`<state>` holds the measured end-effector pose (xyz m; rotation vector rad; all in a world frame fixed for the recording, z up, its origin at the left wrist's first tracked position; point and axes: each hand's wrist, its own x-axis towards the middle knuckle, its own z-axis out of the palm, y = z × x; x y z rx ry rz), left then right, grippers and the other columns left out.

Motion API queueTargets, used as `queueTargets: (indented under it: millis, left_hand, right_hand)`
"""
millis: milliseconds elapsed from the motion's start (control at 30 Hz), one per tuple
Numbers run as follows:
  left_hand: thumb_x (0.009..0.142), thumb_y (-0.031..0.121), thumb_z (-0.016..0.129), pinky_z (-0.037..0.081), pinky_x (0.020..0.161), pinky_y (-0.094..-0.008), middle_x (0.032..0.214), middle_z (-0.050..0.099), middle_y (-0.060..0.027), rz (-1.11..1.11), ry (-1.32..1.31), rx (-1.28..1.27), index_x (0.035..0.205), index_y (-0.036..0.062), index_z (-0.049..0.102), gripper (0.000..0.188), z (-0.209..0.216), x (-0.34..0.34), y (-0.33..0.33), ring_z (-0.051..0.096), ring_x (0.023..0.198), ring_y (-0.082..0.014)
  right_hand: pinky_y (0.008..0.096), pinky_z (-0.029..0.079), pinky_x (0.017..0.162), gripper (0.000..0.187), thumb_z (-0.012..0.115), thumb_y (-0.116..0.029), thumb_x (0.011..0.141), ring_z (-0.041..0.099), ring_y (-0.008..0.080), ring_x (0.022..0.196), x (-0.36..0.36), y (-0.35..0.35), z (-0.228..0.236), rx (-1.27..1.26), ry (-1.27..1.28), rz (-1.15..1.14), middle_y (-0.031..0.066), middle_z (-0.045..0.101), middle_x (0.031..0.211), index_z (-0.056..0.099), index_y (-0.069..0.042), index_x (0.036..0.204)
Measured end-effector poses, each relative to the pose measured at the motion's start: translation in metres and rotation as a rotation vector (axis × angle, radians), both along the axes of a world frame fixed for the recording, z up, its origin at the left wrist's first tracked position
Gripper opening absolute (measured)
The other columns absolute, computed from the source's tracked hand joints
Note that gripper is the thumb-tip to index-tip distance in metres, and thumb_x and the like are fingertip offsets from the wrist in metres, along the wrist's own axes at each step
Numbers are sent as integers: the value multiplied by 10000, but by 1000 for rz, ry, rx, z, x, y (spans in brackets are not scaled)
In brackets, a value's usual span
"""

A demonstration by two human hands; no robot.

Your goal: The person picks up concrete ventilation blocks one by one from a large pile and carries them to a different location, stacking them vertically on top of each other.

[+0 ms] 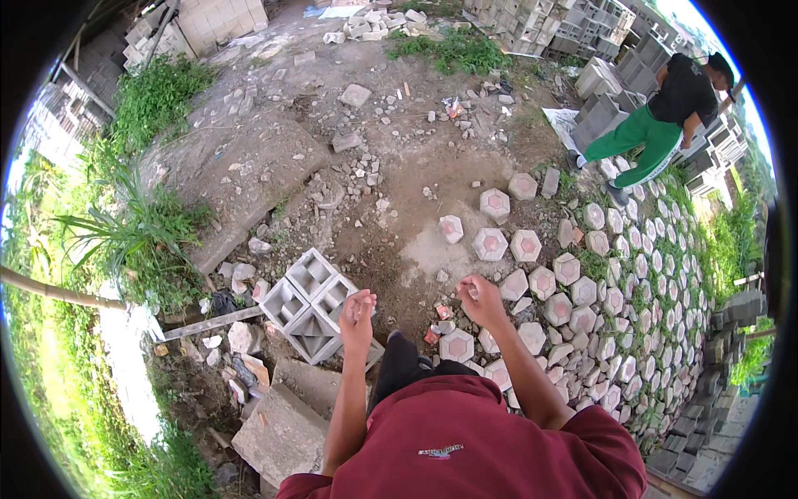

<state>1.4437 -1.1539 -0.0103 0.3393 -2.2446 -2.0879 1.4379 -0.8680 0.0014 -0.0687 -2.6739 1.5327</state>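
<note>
My left hand (357, 320) is raised beside a group of grey concrete vent blocks (309, 287) with triangular openings, overlapping their right edge in the picture. Its fingers are loosely bent and nothing shows in them. In front of my body, to the right, my right hand (480, 301) hangs in the air with its fingers half curled and apart, holding nothing I can see. Below and beside it lie hexagonal pavers (456, 345) with reddish centres. Whether the left hand touches the blocks cannot be made out.
Many hexagonal pavers (583, 291) cover the ground at right, with grass between. A person in green trousers (636, 145) stands at the far right near stacked hollow blocks (603, 79). Rubble (356, 96) dots the dirt ahead. A concrete slab (281, 437) lies near left.
</note>
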Motion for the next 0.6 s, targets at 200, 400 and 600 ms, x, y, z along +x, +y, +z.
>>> queueTargets:
  millis: [200, 400, 600]
  left_hand:
    - [922, 229, 602, 522, 750, -284, 927, 667, -88, -256, -30, -249, 1073, -19, 619, 290, -3, -89, 21, 632, 841, -129]
    - [920, 222, 600, 511, 761, -279, 930, 676, -92, -404, 33, -328, 1069, -7, 623, 274, -18, -238, 29, 645, 845, -144]
    - [916, 222, 590, 513, 781, -308, 926, 689, -129, -502, 32, -334, 1065, -18, 620, 284, -1, -385, 54, 666, 856, -178]
  right_hand:
    - [325, 521, 721, 212, 635, -172, 868, 685, 209, 826, -39, -7, -29, -83, -51, -29, 141, 683, 859, 622, 7, 980]
    - [328, 523, 715, 221, 636, -187, 864, 678, 249, 795, -182, 13, -41, 12, -21, 13, 149, 681, 848, 629, 8, 969]
    - [336, 523, 740, 250, 608, -230, 916, 668, 207, 830, -306, 14, 13, -212, 31, -50, 120, 684, 910, 627, 2, 1009]
